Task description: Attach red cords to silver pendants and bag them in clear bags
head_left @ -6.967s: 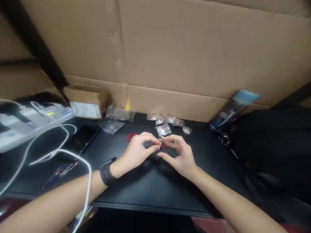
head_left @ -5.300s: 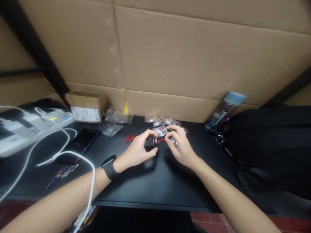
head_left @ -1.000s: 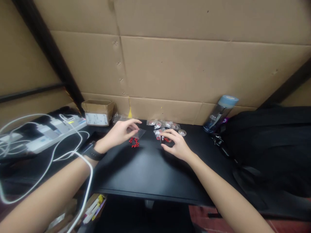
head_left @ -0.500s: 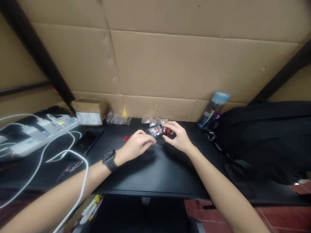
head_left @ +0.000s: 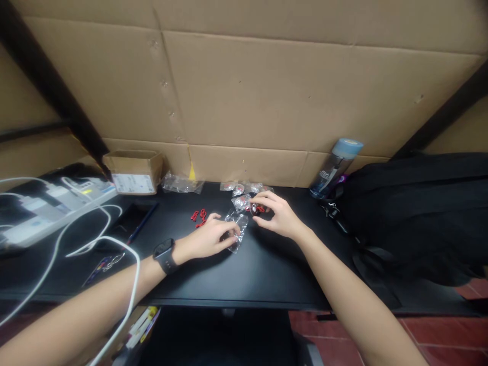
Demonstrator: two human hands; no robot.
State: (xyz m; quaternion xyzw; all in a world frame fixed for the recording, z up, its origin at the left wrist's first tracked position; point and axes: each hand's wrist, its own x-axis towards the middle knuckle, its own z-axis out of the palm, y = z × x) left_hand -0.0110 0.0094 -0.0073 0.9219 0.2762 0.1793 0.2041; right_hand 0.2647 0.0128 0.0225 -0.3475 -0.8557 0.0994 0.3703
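My left hand (head_left: pixel 213 238), with a dark watch on its wrist, has its fingertips closed on a crinkled clear plastic bag (head_left: pixel 239 223) just above the black table. My right hand (head_left: pixel 280 216) grips a small dark round item with a red cord (head_left: pixel 254 209) between thumb and fingers; its exact kind is too small to tell. Right behind it lies a clear packet (head_left: pixel 241 203) with something red and silvery inside. Several looped red cords (head_left: pixel 199 217) lie on the table beyond my left hand.
More small packets (head_left: pixel 233 187) lie along the cardboard wall, near a crumpled clear bag (head_left: pixel 183 184) and a cardboard box (head_left: pixel 133 173). At left are a power strip (head_left: pixel 57 211), white cables and a phone (head_left: pixel 135 218). A bottle (head_left: pixel 335 168) and black backpack (head_left: pixel 419 213) stand at right.
My left hand has moved down and toward me with the clear bag, which now shows more fully. More of the red cords is uncovered. My right hand still holds the small item.
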